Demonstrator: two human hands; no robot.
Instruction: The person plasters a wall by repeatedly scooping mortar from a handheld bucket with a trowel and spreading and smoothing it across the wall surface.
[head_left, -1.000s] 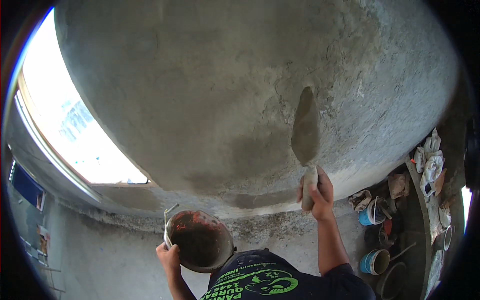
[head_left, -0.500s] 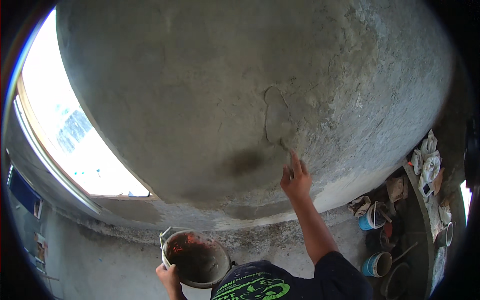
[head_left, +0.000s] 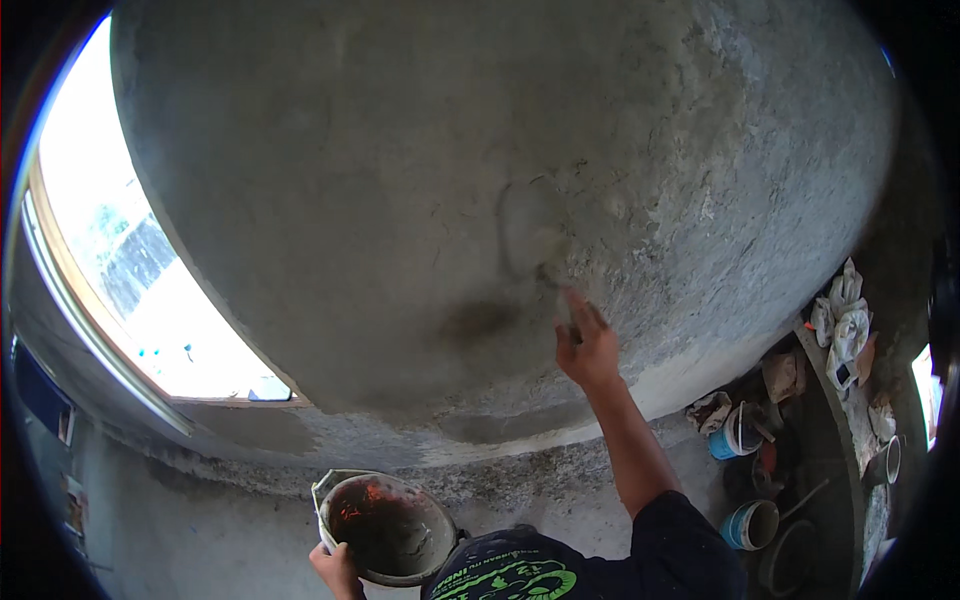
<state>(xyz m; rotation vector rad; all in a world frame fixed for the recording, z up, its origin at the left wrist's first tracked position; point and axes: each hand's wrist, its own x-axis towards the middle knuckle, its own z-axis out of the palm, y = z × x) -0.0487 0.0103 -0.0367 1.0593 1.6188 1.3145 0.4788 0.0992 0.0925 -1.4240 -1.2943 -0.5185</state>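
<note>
My right hand (head_left: pixel 592 348) is closed round the handle of a trowel (head_left: pixel 530 235). The trowel's grey blade, smeared by motion, lies against the rough cement-plastered wall (head_left: pixel 380 230) and nearly blends in with it. Lower down, my left hand (head_left: pixel 338 572) grips the rim of a bucket (head_left: pixel 425 550) near its handle, with the thumb on the inside. The bucket is tilted open toward me. Dark grey residue coats its inside, and a reddish-orange glow shows through its far wall. How much mortar is in it I cannot tell.
A bright window opening (head_left: pixel 150 290) breaks the wall at left. Blue-and-white pails (head_left: pixel 742 525) stand on the floor at right, near a ledge with crumpled white bags (head_left: pixel 850 335). A rough cement strip (head_left: pixel 520 468) runs along the wall's foot.
The trowel has shifted a little to the left across the wall, and its blade is now blurred. My left hand still holds the bucket, in nearly the same place.
</note>
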